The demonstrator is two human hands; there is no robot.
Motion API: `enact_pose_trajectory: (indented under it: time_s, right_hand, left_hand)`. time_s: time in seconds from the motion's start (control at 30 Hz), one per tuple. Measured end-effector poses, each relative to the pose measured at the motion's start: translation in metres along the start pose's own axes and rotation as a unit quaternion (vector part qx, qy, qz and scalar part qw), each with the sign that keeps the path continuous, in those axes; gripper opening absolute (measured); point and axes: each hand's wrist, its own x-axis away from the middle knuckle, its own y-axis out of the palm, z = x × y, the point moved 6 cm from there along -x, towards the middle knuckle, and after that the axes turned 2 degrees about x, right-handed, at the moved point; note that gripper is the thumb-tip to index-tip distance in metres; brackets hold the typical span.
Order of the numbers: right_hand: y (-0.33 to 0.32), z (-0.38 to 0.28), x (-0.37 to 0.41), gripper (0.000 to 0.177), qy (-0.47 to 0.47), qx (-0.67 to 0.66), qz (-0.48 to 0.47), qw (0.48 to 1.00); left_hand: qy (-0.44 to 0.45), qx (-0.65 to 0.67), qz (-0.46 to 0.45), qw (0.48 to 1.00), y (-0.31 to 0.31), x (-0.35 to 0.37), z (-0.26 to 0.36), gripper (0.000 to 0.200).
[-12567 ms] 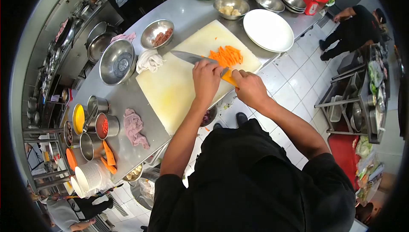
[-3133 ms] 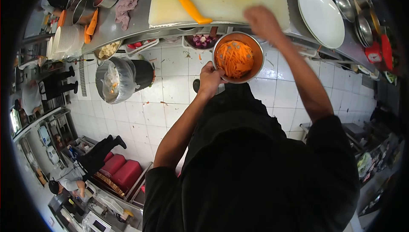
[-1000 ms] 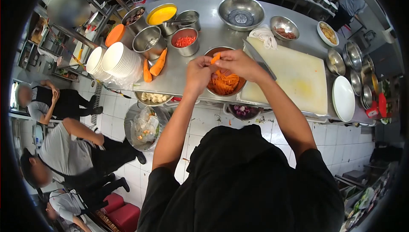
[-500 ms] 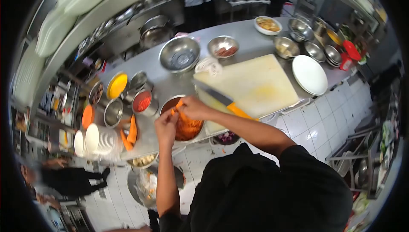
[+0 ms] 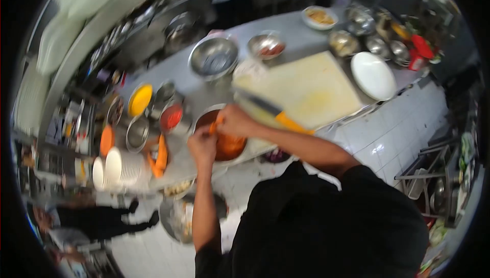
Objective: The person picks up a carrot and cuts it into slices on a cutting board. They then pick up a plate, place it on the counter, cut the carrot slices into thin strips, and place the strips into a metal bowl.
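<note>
Over a round metal pot (image 5: 245,145) on the counter, my two hands are close together. My left hand (image 5: 202,144) has its fingers pinched on one end of a small orange piece of food (image 5: 214,126). The fingers of my right hand (image 5: 236,121) close on the same piece from the other side. Its exact kind is too blurred to tell. Below it, the pot holds a wet orange-red mix (image 5: 230,148). To the right, a large knife with an orange handle (image 5: 294,123) lies on a pale cutting board (image 5: 306,81).
Carrots (image 5: 161,156) lie left of the pot beside stacked white tubs (image 5: 122,166) and a red-filled container (image 5: 171,117). A steel bowl (image 5: 214,56) and white plates (image 5: 373,76) stand farther back. Another person (image 5: 94,222) is at lower left.
My view has shifted and blurred slightly. Both hands remain pinched on the orange piece above the pot, with only a small movement.
</note>
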Motion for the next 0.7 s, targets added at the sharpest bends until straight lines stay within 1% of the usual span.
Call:
enact_pose_trajectory:
  time_s: [0.03,0.07,0.1,0.17,0.2,0.23,0.27,0.3,0.37,0.4,0.47,0.5,0.53,0.57,0.6,0.63,0.67,0.7]
  right_hand:
    - [-0.008,-0.005,-0.001,0.019,-0.004,0.012,0.016,1.000]
    - [-0.011,-0.011,0.000,0.021,-0.008,0.031,0.035,0.999]
    - [0.005,-0.017,0.000,0.021,-0.018,0.044,0.005,0.999]
    - [0.007,-0.016,0.006,0.019,-0.024,0.092,-0.020,0.995]
    - [0.018,-0.006,0.005,0.015,-0.035,0.152,-0.052,0.986]
    - [0.009,-0.007,0.006,0.014,-0.065,0.140,0.001,0.988]
    - [-0.006,-0.008,0.007,0.013,-0.097,0.127,0.053,0.986]
    - [-0.033,-0.011,0.006,0.010,-0.086,0.091,0.071,0.990]
    - [-0.100,0.020,-0.002,0.008,-0.041,0.041,0.157,0.986]
    - [-0.141,0.042,-0.006,0.007,-0.023,0.013,0.194,0.981]
    - [-0.235,0.131,-0.019,0.010,-0.003,-0.043,0.267,0.963]
    - [-0.293,0.155,-0.011,0.014,0.061,-0.057,0.280,0.956]
    - [-0.346,0.199,-0.006,0.018,0.104,-0.052,0.285,0.951]
    - [-0.390,0.266,-0.008,0.023,0.062,-0.105,0.322,0.939]
    - [-0.430,0.315,-0.006,0.021,0.195,-0.050,0.353,0.914]
    - [-0.473,0.390,-0.022,0.022,0.149,0.417,0.253,0.860]
    - [-0.495,0.446,-0.028,0.011,0.170,0.502,0.200,0.824]
    - [-0.517,0.498,-0.032,0.014,0.182,0.586,0.145,0.776]
  left_hand:
    - [0.006,-0.055,-0.005,0.998,-0.006,0.001,0.004,0.023]
    - [-0.022,-0.042,-0.013,0.999,-0.009,0.001,0.008,0.021]
    - [-0.062,0.055,0.001,0.997,-0.006,0.002,-0.009,0.022]
    - [-0.026,-0.063,-0.016,0.998,-0.009,0.000,-0.014,0.022]
    - [0.003,-0.117,-0.029,0.993,-0.004,-0.006,-0.006,0.023]
    - [0.007,-0.174,-0.068,0.982,0.003,-0.009,-0.011,0.025]
    - [0.024,-0.211,-0.060,0.975,0.007,-0.008,-0.004,0.026]
    - [-0.007,-0.221,-0.068,0.973,0.010,-0.007,0.003,0.027]
    - [0.011,-0.223,-0.074,0.972,0.015,-0.005,0.008,0.026]
    - [0.017,-0.208,-0.055,0.976,0.015,-0.003,0.012,0.023]
    - [0.022,-0.180,-0.011,0.983,0.014,0.002,0.018,0.016]
    - [0.029,-0.120,0.029,0.992,0.012,0.006,0.019,0.014]
    - [0.032,-0.061,0.071,0.995,0.009,0.012,0.018,0.011]
    - [0.034,-0.004,0.116,0.993,0.006,0.021,0.017,0.009]
    - [0.012,-0.015,0.162,0.987,0.002,0.034,0.017,0.008]
    - [-0.013,-0.025,0.214,0.976,-0.002,0.050,0.020,0.008]
    - [-0.040,-0.035,0.269,0.962,-0.005,0.069,0.027,0.008]
    - [-0.089,-0.040,0.287,0.953,-0.004,0.089,0.032,0.010]
